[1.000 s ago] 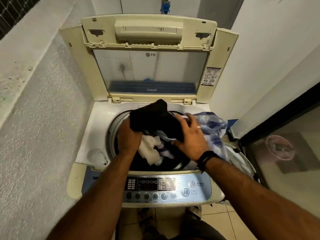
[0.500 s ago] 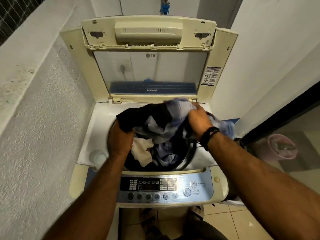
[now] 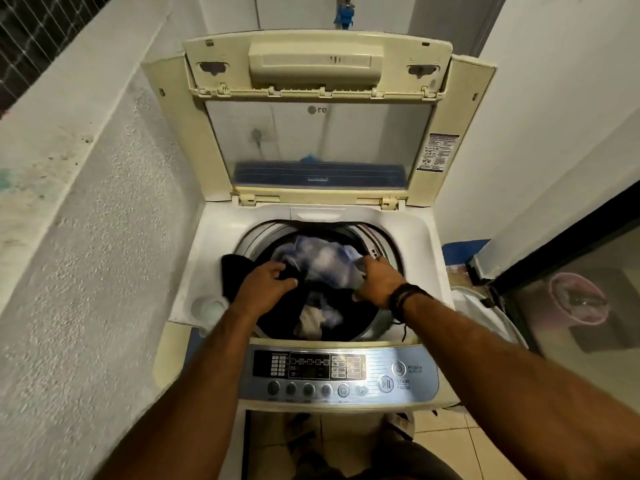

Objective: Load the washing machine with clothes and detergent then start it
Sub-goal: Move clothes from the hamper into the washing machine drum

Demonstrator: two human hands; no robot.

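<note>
Both hands are in the mouth of the washing machine (image 3: 214, 271), its lid (image 3: 317, 123) standing open behind. The left hand (image 3: 266, 289) has its fingers curled into a black garment (image 3: 235, 271) that drapes over the drum's left rim; the right hand (image 3: 379, 282) grips a blue-and-white checked shirt (image 3: 318, 261) lying on top of the pile inside. The clothes look soft, light and limp, so they should bunch and slide rather than resist; a gathered fistful mid-cloth seems the best hold, watching for trailing edges left hanging over the rim.
</note>
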